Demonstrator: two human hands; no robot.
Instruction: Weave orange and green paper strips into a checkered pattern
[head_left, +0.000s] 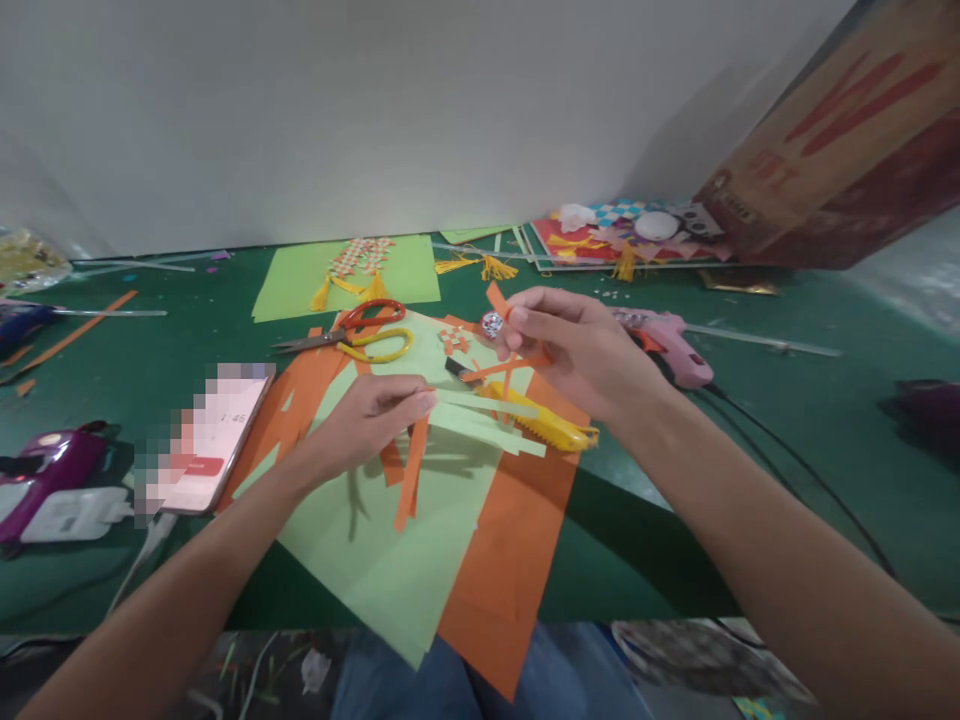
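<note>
My left hand [367,420] pinches the ends of several light green paper strips [480,415] above a light green sheet [390,560]. My right hand [577,350] is closed, holding thin orange paper strips [501,370] that cross the green ones. Loose orange strips [409,480] hang below my left hand. A yellow utility knife [547,425] lies under the strips on an orange sheet [517,540]. A small round sparkly piece [491,323] sits near my right fingertips.
Scissors with red and yellow handles [360,330] lie behind the sheets. A pink glue gun [671,345] with its cord is right of my hand. A phone [214,435] and purple device [49,470] lie left. Finished woven crafts [360,260] and a cardboard box [840,160] stand at the back.
</note>
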